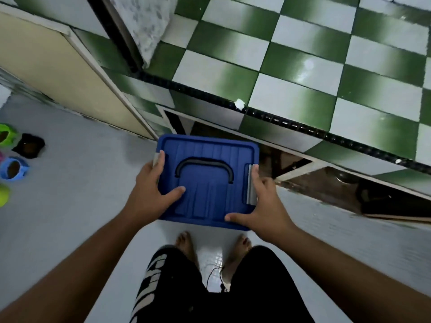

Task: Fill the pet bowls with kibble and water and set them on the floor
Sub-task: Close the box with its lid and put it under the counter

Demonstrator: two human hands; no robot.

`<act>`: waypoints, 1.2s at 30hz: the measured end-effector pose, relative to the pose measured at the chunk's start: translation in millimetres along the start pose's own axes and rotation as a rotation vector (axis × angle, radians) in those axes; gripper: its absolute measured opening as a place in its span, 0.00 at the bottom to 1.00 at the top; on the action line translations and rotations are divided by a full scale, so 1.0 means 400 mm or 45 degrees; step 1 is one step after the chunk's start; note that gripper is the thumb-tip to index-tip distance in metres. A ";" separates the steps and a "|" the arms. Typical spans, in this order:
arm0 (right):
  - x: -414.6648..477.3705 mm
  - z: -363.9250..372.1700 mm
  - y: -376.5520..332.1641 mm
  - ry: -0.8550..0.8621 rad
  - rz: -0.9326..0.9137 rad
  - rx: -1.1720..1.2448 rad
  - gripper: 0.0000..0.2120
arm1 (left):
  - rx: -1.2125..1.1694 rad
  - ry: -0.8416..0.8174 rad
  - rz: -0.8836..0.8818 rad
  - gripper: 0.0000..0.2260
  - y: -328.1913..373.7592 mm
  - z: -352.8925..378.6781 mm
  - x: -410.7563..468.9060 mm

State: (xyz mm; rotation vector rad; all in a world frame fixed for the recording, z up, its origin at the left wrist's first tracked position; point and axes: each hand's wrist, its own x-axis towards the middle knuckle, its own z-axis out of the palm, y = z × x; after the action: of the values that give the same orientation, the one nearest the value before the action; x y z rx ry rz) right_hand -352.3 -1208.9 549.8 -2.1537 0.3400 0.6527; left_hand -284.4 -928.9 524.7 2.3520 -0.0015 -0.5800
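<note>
A blue plastic storage box (210, 197) with a black carry handle (204, 166) on its lid sits in front of me, above my bare feet. My left hand (151, 185) grips its left side, thumb lying on the lid. My right hand (263, 203) grips the right side by the grey latch (250, 185), thumb along the near edge. At the far left on the floor stand several pet bowls: a green one (8, 135), a black one (29, 145) and a blue one (14, 169), each with brown kibble inside.
A green-and-white checkered counter (303, 66) runs across the right, with a dark open space (349, 190) under it just behind the box. A beige cabinet door (58, 71) stands at the left. The floor (81, 194) is pale grey.
</note>
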 end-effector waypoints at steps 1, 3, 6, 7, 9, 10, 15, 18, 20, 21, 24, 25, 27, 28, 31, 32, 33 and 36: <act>0.019 0.022 0.034 -0.004 0.025 0.000 0.68 | 0.014 -0.040 -0.024 0.48 -0.015 0.035 0.013; 0.075 0.080 0.109 0.004 0.073 0.006 0.70 | 0.059 -0.107 -0.039 0.50 -0.063 0.114 0.061; 0.195 0.170 0.220 0.053 0.103 0.014 0.71 | 0.110 -0.170 0.008 0.54 -0.154 0.231 0.176; 0.242 0.194 0.255 0.077 0.109 0.015 0.71 | 0.135 -0.197 0.024 0.56 -0.184 0.267 0.222; 0.344 0.236 0.321 0.106 0.126 0.014 0.72 | 0.173 -0.246 0.051 0.59 -0.237 0.339 0.321; 0.404 0.253 0.355 0.122 0.121 0.012 0.74 | 0.185 -0.261 0.055 0.60 -0.258 0.372 0.377; 0.680 0.293 0.492 0.190 0.105 0.035 0.74 | 0.326 -0.241 0.175 0.62 -0.344 0.502 0.673; 0.852 0.289 0.541 0.196 0.086 0.049 0.73 | 0.431 -0.189 0.228 0.63 -0.370 0.559 0.836; 0.955 0.287 0.572 0.229 0.016 0.122 0.78 | 0.490 -0.170 0.265 0.61 -0.380 0.588 0.936; 1.003 0.287 0.590 0.230 -0.005 0.161 0.79 | 0.512 -0.166 0.280 0.61 -0.382 0.598 0.981; 1.093 0.276 0.601 0.209 -0.025 0.224 0.70 | 0.578 -0.172 0.309 0.62 -0.390 0.618 1.089; 1.117 0.270 0.600 0.230 -0.051 0.231 0.68 | 0.590 -0.171 0.316 0.62 -0.392 0.623 1.113; 1.159 0.264 0.609 0.255 -0.068 0.228 0.67 | 0.581 -0.167 0.322 0.60 -0.390 0.630 1.147; 1.169 0.264 0.612 0.268 -0.065 0.223 0.67 | 0.574 -0.161 0.329 0.59 -0.389 0.633 1.160; 1.198 0.272 0.631 0.284 -0.066 0.233 0.66 | 0.533 -0.141 0.352 0.55 -0.388 0.634 1.194; 1.206 0.274 0.637 0.282 -0.073 0.257 0.65 | 0.514 -0.148 0.360 0.54 -0.390 0.634 1.205; 1.215 0.277 0.643 0.286 -0.092 0.290 0.62 | 0.504 -0.155 0.371 0.53 -0.394 0.635 1.218; 1.227 0.289 0.650 0.288 -0.119 0.391 0.48 | 0.489 -0.168 0.372 0.52 -0.413 0.643 1.248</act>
State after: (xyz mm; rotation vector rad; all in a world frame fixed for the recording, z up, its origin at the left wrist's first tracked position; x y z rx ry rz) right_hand -102.0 -1283.7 46.2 -1.9357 0.4282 0.2823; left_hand 33.8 -1048.5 48.2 2.6066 -0.5519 -0.6297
